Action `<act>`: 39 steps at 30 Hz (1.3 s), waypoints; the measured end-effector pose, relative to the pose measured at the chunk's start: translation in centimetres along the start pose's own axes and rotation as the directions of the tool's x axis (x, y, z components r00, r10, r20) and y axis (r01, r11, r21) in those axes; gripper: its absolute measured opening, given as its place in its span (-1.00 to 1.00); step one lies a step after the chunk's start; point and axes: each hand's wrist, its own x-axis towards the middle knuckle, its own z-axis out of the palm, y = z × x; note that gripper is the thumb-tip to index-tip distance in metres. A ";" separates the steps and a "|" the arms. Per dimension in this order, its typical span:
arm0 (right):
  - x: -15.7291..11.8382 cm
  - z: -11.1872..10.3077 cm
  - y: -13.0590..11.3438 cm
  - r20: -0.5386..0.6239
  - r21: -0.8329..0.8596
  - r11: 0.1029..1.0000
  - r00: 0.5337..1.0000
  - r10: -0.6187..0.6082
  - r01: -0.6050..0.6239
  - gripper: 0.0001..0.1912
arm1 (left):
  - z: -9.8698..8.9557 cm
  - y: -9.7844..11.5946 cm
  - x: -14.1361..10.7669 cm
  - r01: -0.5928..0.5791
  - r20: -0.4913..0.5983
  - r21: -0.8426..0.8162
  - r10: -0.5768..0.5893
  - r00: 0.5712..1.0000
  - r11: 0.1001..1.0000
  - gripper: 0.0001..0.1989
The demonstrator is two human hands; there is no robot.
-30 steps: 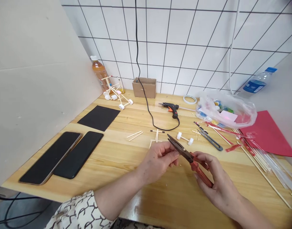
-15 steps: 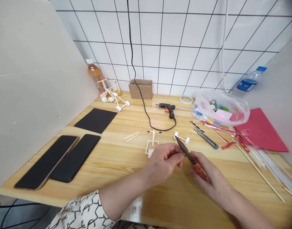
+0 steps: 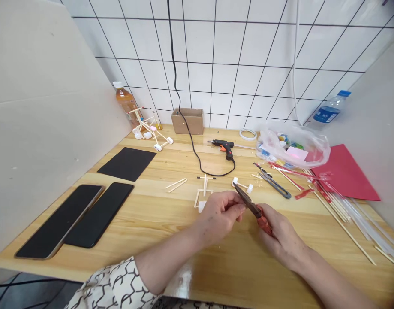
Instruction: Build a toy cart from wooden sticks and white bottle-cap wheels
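My right hand [image 3: 282, 234] is wrapped round the red handles of dark-bladed scissors [image 3: 248, 200], which point up and to the left. The fingers of my left hand [image 3: 221, 216] are closed in a pinch beside the blades; what they hold is hidden. Just beyond the blade tip lies a short stick axle with white wheels [image 3: 249, 188]. Past my left hand stands a small stick frame [image 3: 205, 185] with a black-ended crosspiece and a white wheel, partly covered by the hand. Two loose sticks [image 3: 176, 185] lie to its left.
A black glue gun [image 3: 227, 148] with its cord lies behind. To the right are a utility knife [image 3: 275, 186], bamboo sticks [image 3: 336, 208], a plastic bag [image 3: 293, 148] and red card [image 3: 347, 171]. Two phones [image 3: 98, 214], black card [image 3: 127, 164] and a built stick model [image 3: 150, 132] are left.
The view has shifted slightly, moving the scene a little leftward. Both hands keep nearly the same pose, with the scissors still beside my left fingers.
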 end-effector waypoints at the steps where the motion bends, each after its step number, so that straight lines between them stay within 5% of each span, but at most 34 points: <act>1: 0.0 0.0 0.1 -0.004 -0.008 1.000 1.000 0.002 -0.002 -0.83 | 0.1 -0.1 0.1 -0.002 -0.004 -0.001 0.002 1.000 1.000 -0.86; 24: 0.2 -0.2 0.4 0.036 -0.028 0.991 0.990 0.135 -0.135 -0.85 | -0.1 -0.7 1.1 0.089 -0.055 0.013 -0.088 0.995 0.996 -0.87; 39: 0.4 -0.5 -0.1 0.052 0.008 1.000 0.999 0.004 -0.004 -0.70 | -0.3 -1.3 0.6 0.011 -0.071 -0.083 -0.017 0.997 0.996 -0.88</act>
